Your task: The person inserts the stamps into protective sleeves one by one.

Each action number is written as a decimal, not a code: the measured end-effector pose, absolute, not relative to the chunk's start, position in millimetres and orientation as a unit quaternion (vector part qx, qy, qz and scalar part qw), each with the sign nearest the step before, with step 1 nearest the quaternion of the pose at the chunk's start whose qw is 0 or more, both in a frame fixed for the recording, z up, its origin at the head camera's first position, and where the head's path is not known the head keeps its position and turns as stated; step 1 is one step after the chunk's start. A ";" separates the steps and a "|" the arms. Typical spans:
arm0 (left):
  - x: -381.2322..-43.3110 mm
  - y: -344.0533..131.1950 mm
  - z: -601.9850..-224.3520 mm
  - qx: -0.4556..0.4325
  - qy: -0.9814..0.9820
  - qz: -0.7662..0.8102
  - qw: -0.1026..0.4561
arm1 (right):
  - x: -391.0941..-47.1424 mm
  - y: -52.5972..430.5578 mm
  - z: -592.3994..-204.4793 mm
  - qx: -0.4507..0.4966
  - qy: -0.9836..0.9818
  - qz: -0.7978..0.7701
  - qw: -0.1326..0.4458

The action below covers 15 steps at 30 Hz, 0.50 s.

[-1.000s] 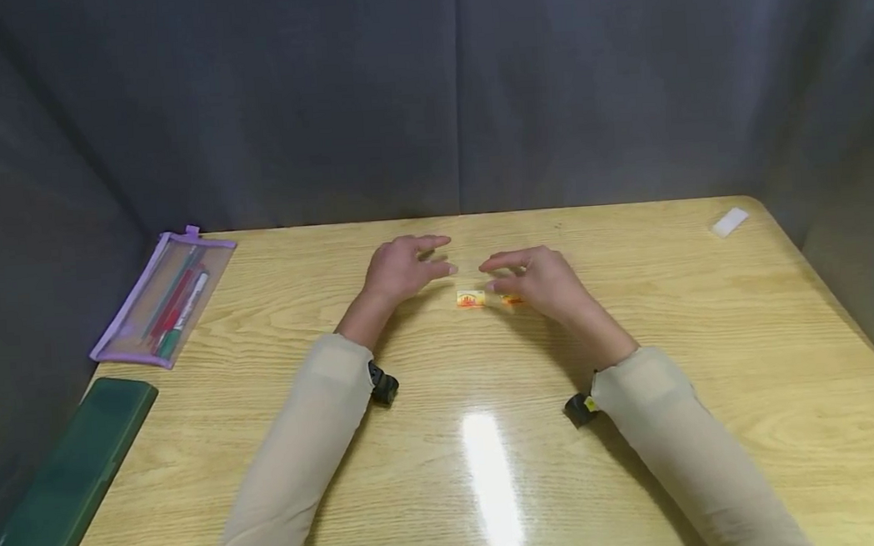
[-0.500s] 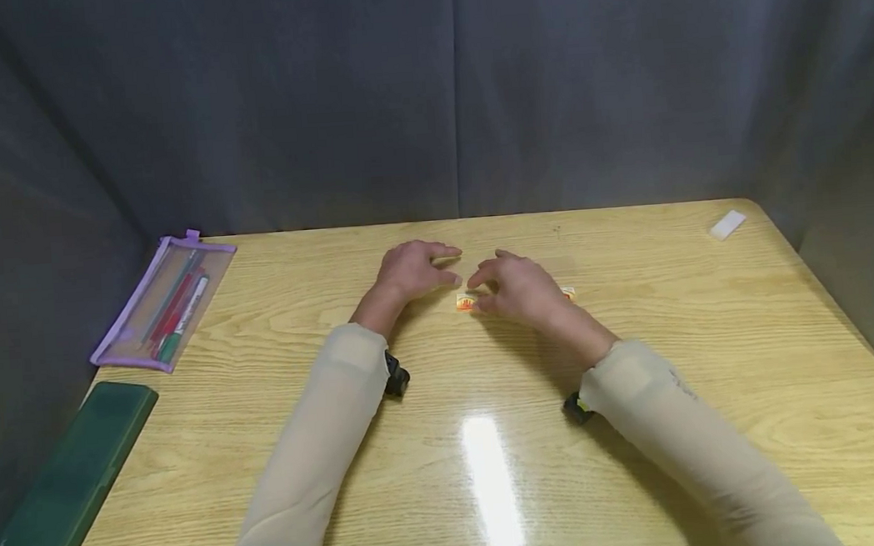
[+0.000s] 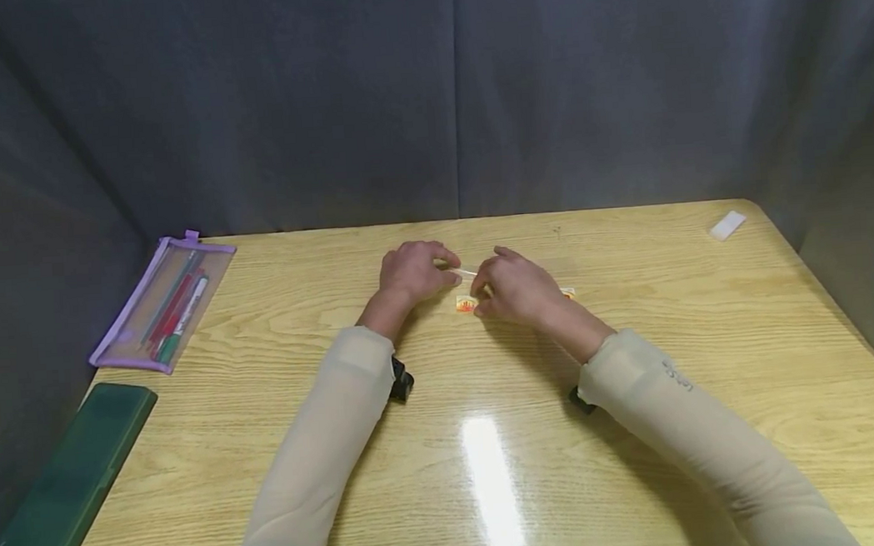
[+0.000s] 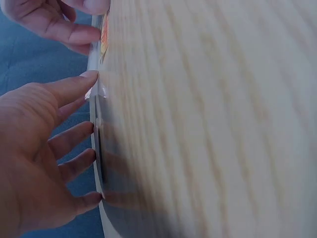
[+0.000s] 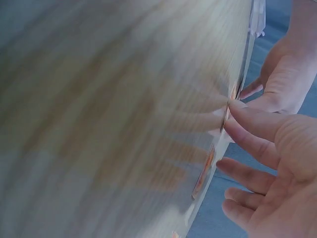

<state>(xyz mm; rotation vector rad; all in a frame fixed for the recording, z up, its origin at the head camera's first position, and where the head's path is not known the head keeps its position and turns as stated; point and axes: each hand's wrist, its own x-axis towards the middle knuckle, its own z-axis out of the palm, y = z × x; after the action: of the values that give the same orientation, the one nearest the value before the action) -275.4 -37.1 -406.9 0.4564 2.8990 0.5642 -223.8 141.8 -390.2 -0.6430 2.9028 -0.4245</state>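
Note:
In the head view my left hand [image 3: 413,272] bends its thumb and forefinger round the left end of a thin whitish strip [image 3: 466,272]. The strip's right end runs behind my right hand [image 3: 519,289], whose fingers are bent. Right by that hand's thumb lies a small yellow-and-red printed card [image 3: 465,304]. A second printed piece [image 3: 568,293] shows beyond the right hand, mostly covered by it. Up close in the left wrist view, orange-red print [image 4: 104,37] sits under the right fingertips. Whether the right fingers pinch anything I cannot tell.
A purple-edged clear pouch with pens [image 3: 164,302] lies at the back left. Nearer stands a dark green case [image 3: 70,487]. A small white block [image 3: 728,224] rests at the back right of the wooden table [image 3: 435,490]. Dark curtains [image 3: 321,105] enclose the back and sides.
My right hand has moved left, over to the left printed card, and the second printed piece shows farther right. My left hand has shifted slightly right; the whitish strip now shows between both hands.

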 end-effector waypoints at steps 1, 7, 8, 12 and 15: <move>-275.1 -36.5 -406.8 0.147 0.968 0.190 0.073 | -224.3 141.8 -390.5 -0.218 0.964 -0.140 0.065; -272.9 -31.7 -406.2 0.116 0.973 0.192 0.062 | -225.4 142.1 -390.8 -0.233 0.963 -0.129 0.048; -272.3 -31.2 -406.2 0.113 0.973 0.192 0.060 | -225.1 142.3 -390.5 -0.235 0.963 -0.127 0.047; -270.4 -30.8 -405.5 0.106 0.973 0.196 0.057 | -224.1 145.6 -388.2 -0.229 0.961 -0.149 0.042; -268.7 -32.5 -403.6 0.095 0.972 0.209 0.048 | -223.3 150.6 -383.2 -0.201 0.956 -0.209 0.046</move>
<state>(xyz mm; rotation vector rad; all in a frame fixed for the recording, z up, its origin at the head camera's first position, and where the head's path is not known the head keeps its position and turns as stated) -268.7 -32.5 -403.6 0.2902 2.9633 0.6380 -223.3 150.6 -383.2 -0.6145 2.9181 -0.6366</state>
